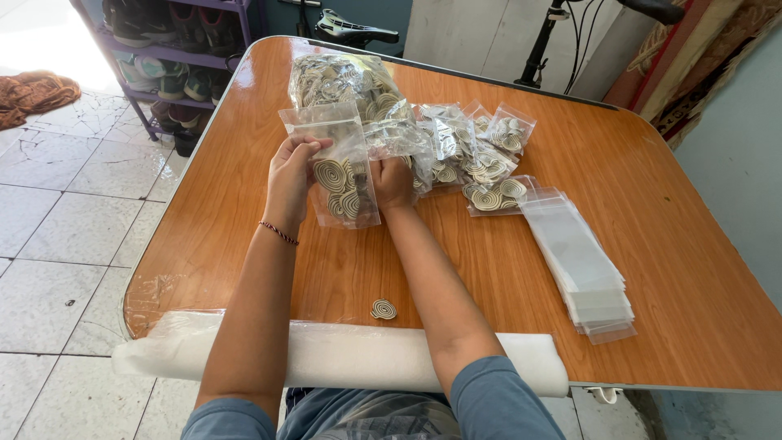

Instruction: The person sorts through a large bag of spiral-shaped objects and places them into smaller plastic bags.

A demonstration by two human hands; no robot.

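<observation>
Seen from above at an orange wood-grain bench (pixel 652 269): left hand (pixel 292 175) and right hand (pixel 393 181) both clenched on a small clear plastic bag (pixel 342 167) part-filled w/ cream-and-brown spiral discs, held upright near bench centre. Just beyond, a large clear sack of the same discs (pixel 342 81); to the right, a heap of filled small bags (pixel 476 151) and a stack of empty clear sleeves (pixel 582 269). One stray spiral disc (pixel 384 309) lying near, close to a white foam roll (pixel 342 358) along the near edge. Risk, as judged: bag mouth open, so a tilt or loose pinch could spill discs; stray disc could get knocked off. Fingertips hidden behind plastic; disc count unreadable.
</observation>
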